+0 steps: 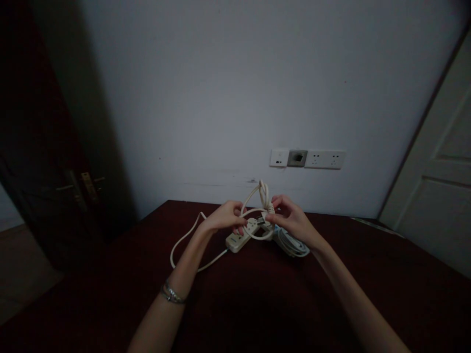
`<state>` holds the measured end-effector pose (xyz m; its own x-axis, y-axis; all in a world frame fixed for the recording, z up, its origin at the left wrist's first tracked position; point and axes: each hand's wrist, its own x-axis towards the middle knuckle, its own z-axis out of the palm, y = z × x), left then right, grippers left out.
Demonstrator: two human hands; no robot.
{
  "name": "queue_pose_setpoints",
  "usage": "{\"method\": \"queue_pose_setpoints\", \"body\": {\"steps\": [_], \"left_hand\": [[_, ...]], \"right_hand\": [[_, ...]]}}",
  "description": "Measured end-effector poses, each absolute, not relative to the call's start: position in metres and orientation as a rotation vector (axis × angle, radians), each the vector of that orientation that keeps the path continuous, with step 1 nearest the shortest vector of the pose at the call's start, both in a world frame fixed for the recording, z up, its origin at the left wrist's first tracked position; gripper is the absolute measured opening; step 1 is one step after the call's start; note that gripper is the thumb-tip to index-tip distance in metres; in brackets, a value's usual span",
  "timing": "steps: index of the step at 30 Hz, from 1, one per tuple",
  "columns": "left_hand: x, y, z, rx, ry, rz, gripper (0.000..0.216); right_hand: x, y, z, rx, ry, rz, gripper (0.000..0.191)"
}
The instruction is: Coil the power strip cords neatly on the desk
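My left hand (231, 216) pinches a loop of white power cord (251, 195) above the table. In my right hand (289, 215) is the plug (270, 214) at the cord's end, its metal prongs pointing left. Below and between the hands lies a white power strip (235, 241), partly hidden by the left fingers and the loops. From its near end the cord runs out in a wide curve to the left, passing behind my left forearm. A coiled bundle of pale cable (292, 243) rests on the table just under my right hand.
The dark red table (235, 304) stands against a pale wall (221, 98). Wall sockets (325, 159) and a grey switch plate (297, 158) sit above its back edge. A dark door with a handle (88, 186) is at left, a white door (441, 166) at right.
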<state>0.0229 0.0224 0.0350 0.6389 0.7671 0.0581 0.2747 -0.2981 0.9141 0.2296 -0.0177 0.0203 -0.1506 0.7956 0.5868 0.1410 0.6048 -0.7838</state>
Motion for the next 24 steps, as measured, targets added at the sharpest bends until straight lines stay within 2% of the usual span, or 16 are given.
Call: {"method": "queue_pose_setpoints", "body": {"steps": [4, 8, 12, 19, 24], "left_hand": [[0.030, 0.011, 0.043, 1.812, 0.803, 0.644, 0.020], [0.039, 0.005, 0.043, 1.774, 0.787, 0.727, 0.017], [0.041, 0.000, 0.044, 1.799, 0.745, 0.798, 0.018], [0.038, -0.001, 0.045, 1.907, 0.640, 0.679, 0.028], [0.040, 0.014, 0.032, 1.933, 0.690, 0.730, 0.034]], "right_hand": [[0.230, -0.012, 0.015, -0.875, -1.735, 0.374, 0.024], [0.221, -0.008, 0.008, -0.936, -1.761, 0.052, 0.016], [0.212, -0.007, 0.002, -1.027, -1.607, -0.134, 0.012], [0.216, -0.015, 0.007, -1.239, -1.492, 0.079, 0.028], [0.214, -0.012, 0.006, -1.161, -1.433, 0.322, 0.033]]}}
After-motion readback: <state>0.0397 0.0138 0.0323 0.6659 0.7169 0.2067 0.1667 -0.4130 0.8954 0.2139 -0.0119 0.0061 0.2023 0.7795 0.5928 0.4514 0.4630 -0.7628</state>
